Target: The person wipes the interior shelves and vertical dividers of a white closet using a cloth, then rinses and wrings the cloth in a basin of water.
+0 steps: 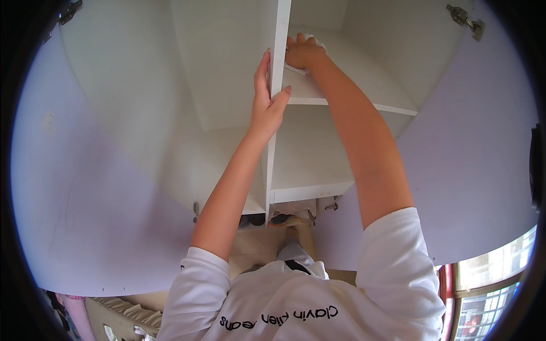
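Note:
The white upright divider panel of an open wardrobe stands before me. My left hand grips its front edge, with the thumb on the right face and the fingers along the left. Inside the upper right compartment, my right hand presses a white cloth onto the white shelf, close to the divider. The hand covers most of the cloth, and only its edges show. Both arms reach forward, the right one passing over the shelf's front edge.
Pale lilac doors stand open at left and right, with metal hinges. Below the shelf is another compartment. Dark items and a clear plastic bag lie at the bottom. A ruffled beige piece of furniture stands behind the left door.

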The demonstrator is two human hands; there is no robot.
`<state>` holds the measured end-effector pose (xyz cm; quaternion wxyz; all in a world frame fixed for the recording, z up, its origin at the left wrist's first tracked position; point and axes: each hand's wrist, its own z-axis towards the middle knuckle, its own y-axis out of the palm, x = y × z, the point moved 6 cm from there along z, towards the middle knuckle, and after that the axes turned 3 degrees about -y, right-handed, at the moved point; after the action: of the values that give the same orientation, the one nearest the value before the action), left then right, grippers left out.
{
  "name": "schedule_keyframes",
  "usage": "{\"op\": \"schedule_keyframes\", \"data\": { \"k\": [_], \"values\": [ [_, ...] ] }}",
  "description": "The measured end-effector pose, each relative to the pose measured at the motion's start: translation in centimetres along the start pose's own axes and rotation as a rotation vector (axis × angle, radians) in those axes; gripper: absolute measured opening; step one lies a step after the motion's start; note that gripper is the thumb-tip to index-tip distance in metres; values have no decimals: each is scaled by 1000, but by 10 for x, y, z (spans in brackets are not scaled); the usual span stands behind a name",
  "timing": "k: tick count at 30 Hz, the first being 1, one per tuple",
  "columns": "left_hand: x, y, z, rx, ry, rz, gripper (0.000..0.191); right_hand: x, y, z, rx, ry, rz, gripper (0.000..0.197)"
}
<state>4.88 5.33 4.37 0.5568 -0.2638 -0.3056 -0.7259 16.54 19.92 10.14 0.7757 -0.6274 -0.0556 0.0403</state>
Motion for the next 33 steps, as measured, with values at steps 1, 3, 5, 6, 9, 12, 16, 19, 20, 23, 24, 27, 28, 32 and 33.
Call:
{"op": "schedule_keyframes", "data": {
  "k": [1, 3, 5, 6, 9, 12, 16, 19, 20, 23, 24, 27, 28, 32, 33],
  "values": [
    [1, 1, 0, -7, 3, 4, 75, 1, -1, -4, 17, -8, 9, 62],
    [3, 1, -1, -19, -3, 1, 75, 0, -5, -13, 36, -15, 19, 62],
    [5, 1, -1, -32, -11, -2, 76, -3, -9, -27, 30, -30, 45, 61],
    [6, 1, -3, -15, -38, 4, 76, -1, -7, -35, 25, -20, 44, 61],
    [6, 0, -3, -6, -59, -1, 74, -3, -11, -61, 104, -82, 63, 59],
    [10, 3, -4, 1, -39, -21, 74, -3, -17, -93, 120, -105, 75, 56],
    [12, 2, -5, 11, -64, -45, 75, -10, -27, -131, 284, -117, 5, 48],
    [15, 4, -7, 16, -91, -58, 74, -13, -24, -143, 320, -111, 11, 47],
    [12, 5, -7, 21, -93, -71, 73, -12, -24, -144, 340, -106, -10, 46],
    [9, 5, -8, 23, -73, -34, 73, -7, -15, -125, 264, -135, 14, 46],
    [10, 4, -8, 26, -70, -30, 73, -7, -15, -119, 267, -140, 15, 46],
    [11, 0, -9, 25, -66, -20, 74, -10, -15, -106, 229, -159, 6, 46],
    [10, -2, -9, 26, -57, -13, 74, -12, -17, -102, 221, -134, 25, 47],
    [14, 1, -11, 22, -85, 1, 73, -8, -16, -70, 101, -54, 13, 53],
    [15, 1, -11, 27, -78, 11, 73, -9, -18, -60, 108, -63, 17, 53]
  ]
}}
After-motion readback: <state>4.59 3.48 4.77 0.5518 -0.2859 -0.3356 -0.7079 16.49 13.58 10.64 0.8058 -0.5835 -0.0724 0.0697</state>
